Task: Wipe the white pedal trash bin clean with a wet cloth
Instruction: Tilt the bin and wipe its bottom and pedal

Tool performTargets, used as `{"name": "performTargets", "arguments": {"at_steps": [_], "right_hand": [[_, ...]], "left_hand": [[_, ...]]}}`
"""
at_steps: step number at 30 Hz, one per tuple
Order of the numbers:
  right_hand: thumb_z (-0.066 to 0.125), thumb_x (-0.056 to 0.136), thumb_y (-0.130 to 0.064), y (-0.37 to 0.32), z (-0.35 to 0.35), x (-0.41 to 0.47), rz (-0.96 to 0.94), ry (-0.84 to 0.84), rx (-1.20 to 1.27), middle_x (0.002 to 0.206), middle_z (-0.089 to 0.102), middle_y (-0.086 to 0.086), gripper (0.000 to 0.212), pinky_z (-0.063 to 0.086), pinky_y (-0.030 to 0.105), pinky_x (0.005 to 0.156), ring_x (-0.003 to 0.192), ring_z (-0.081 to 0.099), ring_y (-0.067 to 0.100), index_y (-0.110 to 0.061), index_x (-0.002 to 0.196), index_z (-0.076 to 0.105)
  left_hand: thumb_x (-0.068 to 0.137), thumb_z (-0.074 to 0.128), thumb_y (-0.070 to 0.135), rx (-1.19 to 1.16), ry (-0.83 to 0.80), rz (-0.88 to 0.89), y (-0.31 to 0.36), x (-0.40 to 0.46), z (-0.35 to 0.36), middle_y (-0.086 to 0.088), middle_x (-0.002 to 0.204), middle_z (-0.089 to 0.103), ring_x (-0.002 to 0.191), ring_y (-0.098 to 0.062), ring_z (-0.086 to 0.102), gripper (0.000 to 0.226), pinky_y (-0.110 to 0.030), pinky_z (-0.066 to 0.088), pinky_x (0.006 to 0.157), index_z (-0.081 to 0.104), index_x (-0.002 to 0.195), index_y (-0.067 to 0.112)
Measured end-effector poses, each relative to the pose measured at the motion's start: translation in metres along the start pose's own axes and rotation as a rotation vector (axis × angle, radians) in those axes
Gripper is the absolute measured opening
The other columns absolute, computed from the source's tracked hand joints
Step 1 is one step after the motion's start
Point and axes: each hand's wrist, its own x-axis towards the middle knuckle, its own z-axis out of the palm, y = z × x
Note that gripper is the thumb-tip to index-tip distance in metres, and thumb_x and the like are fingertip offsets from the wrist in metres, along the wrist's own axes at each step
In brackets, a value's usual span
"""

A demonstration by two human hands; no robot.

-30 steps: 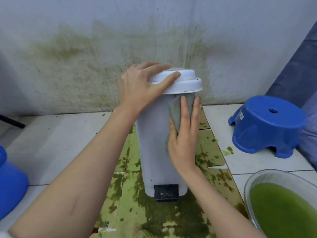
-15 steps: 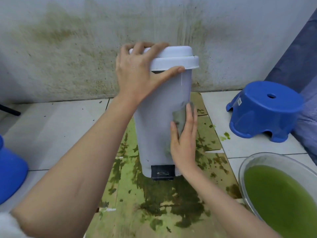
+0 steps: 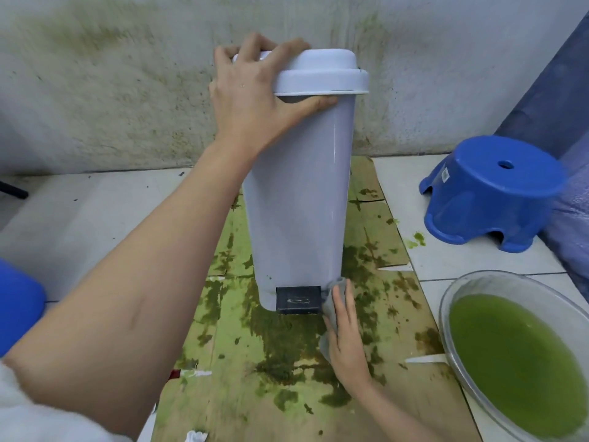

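The white pedal bin (image 3: 299, 193) stands upright on stained cardboard (image 3: 242, 339) by the wall. The left hand (image 3: 255, 94) holds its lid (image 3: 322, 74) in a wide grip; the right hand (image 3: 345, 333), fingers flat, presses what looks like a grey cloth (image 3: 331, 301) to the base beside the black pedal (image 3: 298, 299).

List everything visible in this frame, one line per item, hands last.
Bin: one, white, upright on cardboard by the wall.
Pedal: one, black, at bin's base.
Cloth: one, grey, against bin's lower right corner.
Cardboard: flattened, brown, green-stained, on floor.
Stool: one, blue, right of bin.
Basin: one, clear, holding green liquid, lower right.
Left hand: grips bin's lid edge.
Right hand: presses cloth on bin.
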Motion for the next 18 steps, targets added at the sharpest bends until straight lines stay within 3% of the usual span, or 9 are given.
{"name": "performTargets", "arguments": {"at_steps": [3,5,7,11,13,15,18], "right_hand": [[0.04,0.088,0.018,-0.018,-0.014,0.038,-0.061,0.098,-0.014,0.157,0.004,0.007,0.081,0.027,-0.005,0.091,0.133,0.007,-0.021,-0.031,0.147,0.015],[0.038,0.095,0.006,-0.038,-0.025,0.084,-0.109,0.193,-0.004,0.157,0.007,0.008,0.066,0.02,-0.008,0.094,0.138,0.008,-0.015,-0.027,0.148,0.018],[0.037,0.098,-0.002,-0.051,-0.031,0.113,-0.129,0.238,-0.002,0.158,0.008,0.005,0.059,0.015,0.0,0.105,0.142,0.007,-0.004,-0.028,0.147,0.019],[0.038,0.098,0.0,-0.037,-0.021,0.07,-0.03,0.096,0.03,0.158,0.002,-0.003,0.062,0.012,0.004,0.109,0.143,0.003,-0.004,-0.033,0.146,0.016],[0.038,0.094,0.01,-0.027,-0.014,0.038,0.03,-0.007,0.027,0.157,-0.006,-0.012,0.072,0.009,0.018,0.117,0.145,-0.002,0.004,-0.033,0.146,0.013],[0.04,0.09,0.015,-0.027,-0.012,0.037,0.0,-0.038,-0.011,0.156,-0.011,-0.016,0.075,0.002,0.027,0.118,0.146,-0.009,0.014,-0.032,0.145,0.019],[0.043,0.089,0.008,-0.05,-0.017,0.061,-0.124,-0.055,-0.123,0.156,-0.008,-0.018,0.065,-0.003,0.029,0.118,0.145,-0.015,0.021,-0.031,0.141,0.035]], "left_hand": [[0.062,0.049,0.087,-0.007,-0.003,0.004,0.001,-0.002,0.0,0.011,0.118,0.052,0.116,-0.023,0.041,0.071,-0.031,0.045,0.088,0.053,0.123,0.05],[0.062,0.049,0.087,-0.016,0.003,0.002,0.002,-0.003,0.0,0.01,0.118,0.052,0.114,-0.024,0.042,0.071,-0.03,0.044,0.088,0.054,0.122,0.05],[0.061,0.05,0.087,-0.028,-0.004,-0.008,0.003,-0.001,0.0,0.009,0.118,0.052,0.113,-0.025,0.042,0.072,-0.031,0.045,0.088,0.054,0.122,0.05],[0.06,0.05,0.088,-0.027,-0.01,-0.024,0.001,0.001,0.0,0.008,0.117,0.052,0.115,-0.023,0.042,0.073,-0.034,0.046,0.088,0.054,0.122,0.05],[0.06,0.049,0.089,-0.019,0.001,-0.027,0.003,-0.001,0.001,0.009,0.116,0.052,0.114,-0.023,0.042,0.073,-0.035,0.047,0.087,0.054,0.121,0.051],[0.059,0.048,0.089,-0.021,0.007,-0.029,0.004,-0.002,0.001,0.01,0.116,0.052,0.114,-0.023,0.042,0.072,-0.035,0.047,0.085,0.054,0.12,0.051],[0.059,0.049,0.088,-0.032,0.001,-0.034,0.003,0.0,-0.001,0.009,0.116,0.052,0.113,-0.024,0.042,0.072,-0.034,0.047,0.087,0.055,0.12,0.051]]}}
